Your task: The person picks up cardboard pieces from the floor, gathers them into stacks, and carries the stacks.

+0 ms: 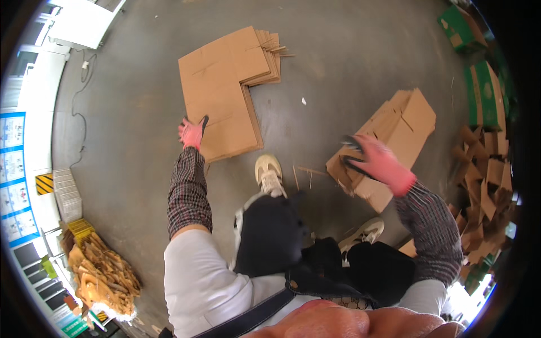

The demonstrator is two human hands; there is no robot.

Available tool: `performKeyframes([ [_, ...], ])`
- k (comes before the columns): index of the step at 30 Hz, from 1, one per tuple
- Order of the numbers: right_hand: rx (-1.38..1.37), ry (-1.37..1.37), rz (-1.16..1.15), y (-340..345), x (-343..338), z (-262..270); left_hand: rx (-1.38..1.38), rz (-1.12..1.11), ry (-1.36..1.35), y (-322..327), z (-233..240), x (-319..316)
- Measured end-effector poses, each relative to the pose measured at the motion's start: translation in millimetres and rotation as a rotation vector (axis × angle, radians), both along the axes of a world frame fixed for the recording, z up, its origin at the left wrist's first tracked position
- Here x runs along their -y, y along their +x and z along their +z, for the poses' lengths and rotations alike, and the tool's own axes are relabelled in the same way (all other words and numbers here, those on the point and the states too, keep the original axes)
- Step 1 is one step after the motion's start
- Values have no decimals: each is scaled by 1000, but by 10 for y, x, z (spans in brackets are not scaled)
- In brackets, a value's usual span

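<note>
A stack of flat, L-shaped cardboard sheets (219,93) lies on the floor ahead of me. My left hand (192,132), in a pink glove with dark fingertips, is at the stack's near left edge with its fingers spread. To the right lies a second pile of folded cardboard pieces (405,126), less neatly aligned. My right hand (378,158), gloved the same way and slightly blurred, is over the near part of that pile. Its thumb and fingers are apart with nothing seen between them; whether it touches the cardboard I cannot tell.
Thin cardboard scraps (310,171) lie between the piles, near my shoe (268,173). Green boxes (484,95) and a heap of brown cardboard pieces (482,177) line the right side. A bundle of cardboard (101,262) sits at left, with a cable (74,107) along the floor.
</note>
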State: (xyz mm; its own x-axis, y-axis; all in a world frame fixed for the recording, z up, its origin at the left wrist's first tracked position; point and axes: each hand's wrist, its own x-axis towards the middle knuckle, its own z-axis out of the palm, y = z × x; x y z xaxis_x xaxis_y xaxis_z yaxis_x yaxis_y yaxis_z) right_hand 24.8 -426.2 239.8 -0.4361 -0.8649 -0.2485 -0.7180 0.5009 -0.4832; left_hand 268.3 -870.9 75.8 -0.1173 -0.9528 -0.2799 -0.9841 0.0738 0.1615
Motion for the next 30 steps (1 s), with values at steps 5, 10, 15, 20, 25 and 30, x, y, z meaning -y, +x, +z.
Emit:
performKeyframes([
  [5,445,54,-274,-512,2191,-1323,-153,-398,-212,-468,-465,412],
  [10,490,-70,-786,-917,3371,-2213,-102,-556,-258,-1199,-745,626],
  [15,526,110,-903,-945,4003,-2494,9,-678,-219,-1175,-536,466],
  [20,750,-99,-801,-1437,4027,-2888,-75,-745,-196,-1386,-494,429],
  [25,1153,-337,-630,-992,4187,-2548,-86,-631,-33,-1418,-482,603],
  [30,937,-288,-695,-931,4059,-2333,-283,-652,-411,-1777,-877,979],
])
